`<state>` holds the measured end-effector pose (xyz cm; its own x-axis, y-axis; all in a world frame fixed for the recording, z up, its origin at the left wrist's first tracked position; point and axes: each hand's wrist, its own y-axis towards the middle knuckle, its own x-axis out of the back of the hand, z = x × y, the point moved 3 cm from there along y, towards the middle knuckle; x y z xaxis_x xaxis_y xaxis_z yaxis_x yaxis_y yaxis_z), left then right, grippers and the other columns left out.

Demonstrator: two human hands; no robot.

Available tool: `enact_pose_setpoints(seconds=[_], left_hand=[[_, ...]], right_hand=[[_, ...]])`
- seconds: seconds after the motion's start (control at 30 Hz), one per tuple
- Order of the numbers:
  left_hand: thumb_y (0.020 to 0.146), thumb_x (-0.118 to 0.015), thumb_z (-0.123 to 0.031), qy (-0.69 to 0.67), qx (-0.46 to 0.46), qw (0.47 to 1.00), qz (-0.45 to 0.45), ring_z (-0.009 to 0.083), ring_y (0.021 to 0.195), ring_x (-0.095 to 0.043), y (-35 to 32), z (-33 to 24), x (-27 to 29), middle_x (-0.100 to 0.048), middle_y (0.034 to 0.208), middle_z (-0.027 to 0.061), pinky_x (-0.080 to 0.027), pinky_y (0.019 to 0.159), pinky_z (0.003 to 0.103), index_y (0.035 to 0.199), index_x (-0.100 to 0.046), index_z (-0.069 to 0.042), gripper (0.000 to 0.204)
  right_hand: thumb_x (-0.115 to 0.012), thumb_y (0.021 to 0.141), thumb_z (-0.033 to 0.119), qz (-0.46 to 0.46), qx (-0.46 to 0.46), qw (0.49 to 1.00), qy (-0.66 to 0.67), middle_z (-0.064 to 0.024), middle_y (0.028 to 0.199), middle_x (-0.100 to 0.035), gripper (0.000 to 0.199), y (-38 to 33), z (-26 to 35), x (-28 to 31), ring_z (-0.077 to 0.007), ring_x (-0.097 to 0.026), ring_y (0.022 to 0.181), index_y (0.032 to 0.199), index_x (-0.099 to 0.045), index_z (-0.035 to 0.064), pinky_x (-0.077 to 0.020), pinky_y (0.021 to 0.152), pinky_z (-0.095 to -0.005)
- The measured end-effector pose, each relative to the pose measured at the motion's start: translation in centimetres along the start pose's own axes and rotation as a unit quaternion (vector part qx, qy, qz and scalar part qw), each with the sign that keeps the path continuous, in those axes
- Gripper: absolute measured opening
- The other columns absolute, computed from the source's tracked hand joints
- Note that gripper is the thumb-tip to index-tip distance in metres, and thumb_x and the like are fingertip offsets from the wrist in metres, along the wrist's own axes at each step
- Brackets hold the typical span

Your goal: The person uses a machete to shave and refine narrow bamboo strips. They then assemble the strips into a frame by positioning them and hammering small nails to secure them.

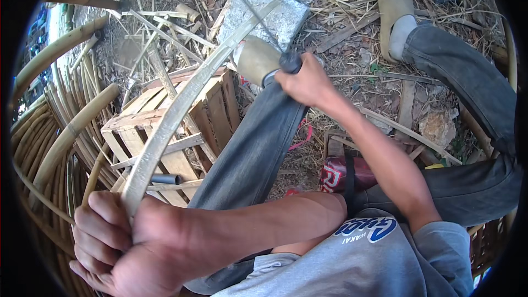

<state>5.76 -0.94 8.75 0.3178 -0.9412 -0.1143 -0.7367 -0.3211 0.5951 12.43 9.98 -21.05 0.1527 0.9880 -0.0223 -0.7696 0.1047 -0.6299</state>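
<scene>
My left hand (129, 242), low on the left, is closed round the near end of a long, flat bamboo strip (181, 104). The strip slants away up and to the right, its far end over a pale stone block (297, 14). My right hand (309, 82) grips the black handle of a knife (261, 22). Its thin blade points up and to the left, crossing the strip near the far end. Whether blade and strip touch there I cannot tell. Just below the strip's far part is my shoe (256, 61), next to the block.
A wooden slatted crate (212, 113) stands left of my leg, with a dark tube (165, 179) at it. Curved bamboo poles (71, 132) crowd the left side. Bamboo scraps litter the ground; a rock (438, 127) lies at right and a dark red bag (352, 174) between my legs.
</scene>
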Motion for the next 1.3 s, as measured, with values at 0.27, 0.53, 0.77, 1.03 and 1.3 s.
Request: enact_pose_setpoints(seconds=[0.27,0.53,0.77,1.03,1.3], left_hand=[[0.096,-0.034,-0.016,0.062,0.031,0.995,-0.073,0.0120,0.047,-0.014,0.8,3.2,2.9,-0.013,0.052,-0.0027,-0.014,0.047,0.028,0.055,-0.018,-0.019,0.045],[0.090,-0.038,-0.012,-0.029,0.034,0.999,0.024,0.0125,0.048,-0.013,0.2,1.3,0.5,-0.013,0.054,-0.0015,-0.014,0.048,0.027,0.055,-0.016,-0.018,0.042],[0.107,-0.026,-0.031,0.017,0.025,1.000,-0.001,0.0113,0.051,-0.012,0.8,3.1,2.1,-0.013,0.055,-0.0026,-0.015,0.050,0.027,0.060,-0.020,-0.018,0.049],[0.105,-0.030,-0.029,-0.278,0.072,0.923,0.255,0.0080,0.046,-0.009,0.4,3.9,2.9,-0.013,0.051,-0.0061,-0.011,0.045,0.027,0.058,-0.019,-0.020,0.049],[0.107,-0.028,-0.031,-0.206,0.046,0.964,0.163,0.0086,0.044,-0.006,0.6,4.3,3.9,-0.014,0.050,-0.0060,-0.008,0.043,0.027,0.060,-0.020,-0.020,0.049]], right_hand=[[-0.070,0.075,0.026,-0.025,-0.044,0.989,-0.139,-0.0245,0.076,-0.068,0.036,1.0,0.3,1.8,-0.0337,-0.070,0.078,0.077,-0.064,-0.0100,-0.0526,0.075,-0.0412],[-0.063,0.077,0.020,-0.025,-0.124,0.991,-0.033,-0.0119,0.060,-0.061,0.025,3.7,-4.6,4.2,-0.0198,-0.056,0.046,0.073,-0.063,-0.0046,-0.0455,0.047,-0.0346],[-0.062,0.074,0.013,0.071,0.063,0.995,-0.014,-0.0111,0.058,-0.058,0.017,-2.9,5.3,-0.9,-0.0171,-0.057,0.055,0.071,-0.060,-0.0033,-0.0459,0.055,-0.0367],[-0.064,0.074,0.012,0.054,0.049,0.994,-0.085,-0.0214,0.061,-0.061,0.018,-4.3,6.7,-1.4,-0.0281,-0.060,0.054,0.077,-0.064,-0.0062,-0.0482,0.059,-0.0406],[-0.064,0.071,0.010,0.011,0.151,0.987,-0.060,-0.0195,0.054,-0.052,0.017,-7.3,7.6,-2.3,-0.0280,-0.058,0.051,0.065,-0.059,-0.0053,-0.0453,0.056,-0.0424]])
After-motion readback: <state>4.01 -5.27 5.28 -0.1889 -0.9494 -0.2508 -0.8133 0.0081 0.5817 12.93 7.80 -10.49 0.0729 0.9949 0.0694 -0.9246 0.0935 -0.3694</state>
